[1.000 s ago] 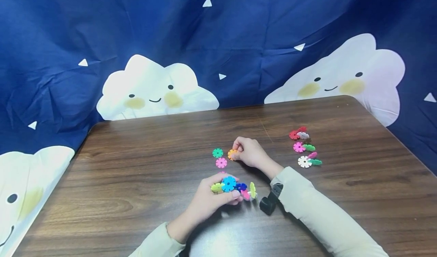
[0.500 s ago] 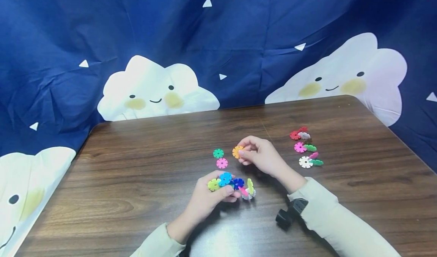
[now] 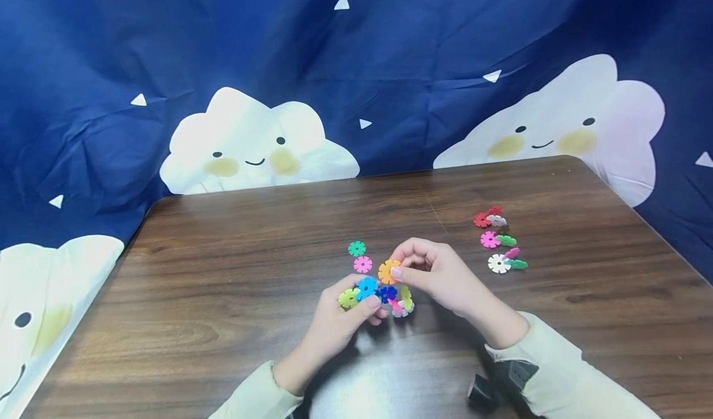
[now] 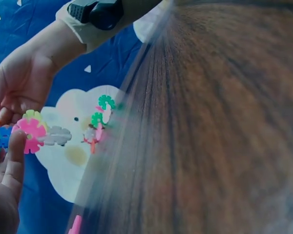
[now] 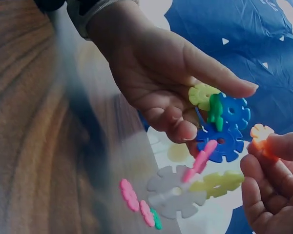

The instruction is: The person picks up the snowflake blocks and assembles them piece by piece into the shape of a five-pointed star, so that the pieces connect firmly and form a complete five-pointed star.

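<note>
Two hands working interlocking snowflake discs above a wooden table (image 3: 223, 283). The left hand (image 3: 340, 326) grips a cluster of joined discs (image 3: 379, 295), its thumb and curled fingers closed round the light-blue and yellow-green pieces at the cluster's near-left end; the dark-blue, pink, pale-yellow and white discs project to the right of those fingers, so the cluster's long axis runs roughly left to right, away from the left fingertips and toward the right hand. The right hand (image 3: 440, 273) pinches a single orange disc (image 3: 388, 271) between thumb and forefinger, the remaining fingers curled in; the disc stands on edge just beyond and above the dark-blue disc, very near it, though whether the two touch cannot be told. In the right wrist view the orange disc (image 5: 261, 134) sits at the right fingertips (image 5: 283, 146), beside the dark-blue disc (image 5: 224, 141) and apart from the white disc (image 5: 178, 192) lower in the cluster. The right hand is the nearer to the orange disc; the left hand (image 5: 156, 73) is the nearer to the cluster. Beyond the left fingers lie a loose green disc (image 3: 356, 248) and a loose pink disc (image 3: 362, 264); well to the right of the right hand rest three small pairs of joined discs (image 3: 497, 241).
</note>
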Motion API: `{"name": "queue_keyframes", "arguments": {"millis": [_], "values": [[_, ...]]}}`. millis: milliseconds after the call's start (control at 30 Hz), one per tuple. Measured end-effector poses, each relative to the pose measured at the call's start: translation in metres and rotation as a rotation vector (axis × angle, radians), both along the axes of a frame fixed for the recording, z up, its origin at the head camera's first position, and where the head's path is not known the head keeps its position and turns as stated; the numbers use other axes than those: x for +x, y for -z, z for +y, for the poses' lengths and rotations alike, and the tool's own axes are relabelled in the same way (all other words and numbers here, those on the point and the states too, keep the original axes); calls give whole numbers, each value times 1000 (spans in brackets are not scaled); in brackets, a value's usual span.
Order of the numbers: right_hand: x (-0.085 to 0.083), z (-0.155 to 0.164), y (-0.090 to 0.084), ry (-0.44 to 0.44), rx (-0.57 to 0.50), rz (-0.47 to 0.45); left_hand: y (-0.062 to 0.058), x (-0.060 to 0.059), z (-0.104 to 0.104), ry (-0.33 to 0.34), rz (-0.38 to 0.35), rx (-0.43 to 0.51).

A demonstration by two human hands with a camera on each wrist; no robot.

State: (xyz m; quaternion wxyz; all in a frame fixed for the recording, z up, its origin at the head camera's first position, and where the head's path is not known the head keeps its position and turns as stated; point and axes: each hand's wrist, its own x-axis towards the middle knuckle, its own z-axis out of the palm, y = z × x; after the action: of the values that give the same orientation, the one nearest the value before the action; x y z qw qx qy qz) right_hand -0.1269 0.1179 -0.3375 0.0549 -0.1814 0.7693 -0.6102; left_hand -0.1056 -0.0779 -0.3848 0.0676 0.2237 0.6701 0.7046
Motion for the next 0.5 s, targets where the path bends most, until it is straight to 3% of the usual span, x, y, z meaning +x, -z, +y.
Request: {"name": "queue_keyframes", "arguments": {"millis": [200, 400, 500], "values": [[6, -1, 2, -19, 8, 3, 2, -1, -1, -22, 66, -72], [10, -4, 2, -7, 39, -7, 1, 2, 0, -35, 62, -128], [13, -6, 3, 20, 73, 41, 1, 2, 1, -52, 76, -156]]}}
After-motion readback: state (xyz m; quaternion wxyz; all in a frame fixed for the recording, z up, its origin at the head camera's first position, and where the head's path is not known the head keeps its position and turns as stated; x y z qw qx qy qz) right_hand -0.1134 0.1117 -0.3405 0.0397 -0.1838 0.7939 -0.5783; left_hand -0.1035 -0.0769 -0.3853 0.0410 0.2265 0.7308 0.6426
